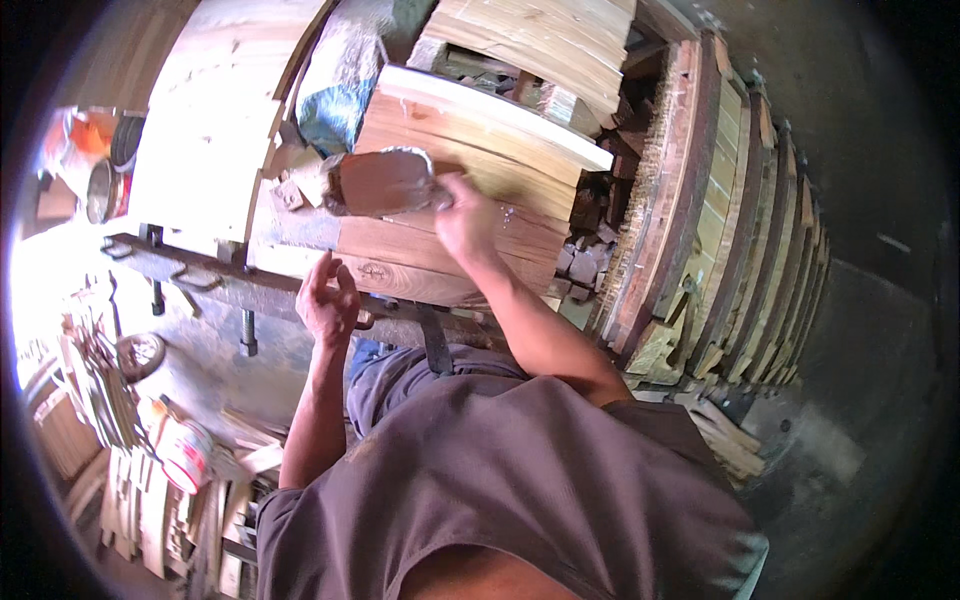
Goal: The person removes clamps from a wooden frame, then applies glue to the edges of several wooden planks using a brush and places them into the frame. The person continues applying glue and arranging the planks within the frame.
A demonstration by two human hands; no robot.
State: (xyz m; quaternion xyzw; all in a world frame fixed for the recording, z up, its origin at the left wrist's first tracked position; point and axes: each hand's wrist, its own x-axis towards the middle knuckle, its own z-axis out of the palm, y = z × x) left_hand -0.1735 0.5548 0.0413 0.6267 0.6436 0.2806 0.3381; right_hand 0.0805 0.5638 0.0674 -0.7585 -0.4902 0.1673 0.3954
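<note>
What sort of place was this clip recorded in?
Most likely a woodworking shop or timber yard. Stacked wooden planks fill the workbench, more boards stand on edge in a row, and offcuts lie about. The right hand holds a flat wood piece.

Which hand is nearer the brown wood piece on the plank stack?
Right. The right hand grips the brown wood piece at its edge; the left hand hangs open below it, apart.
</note>
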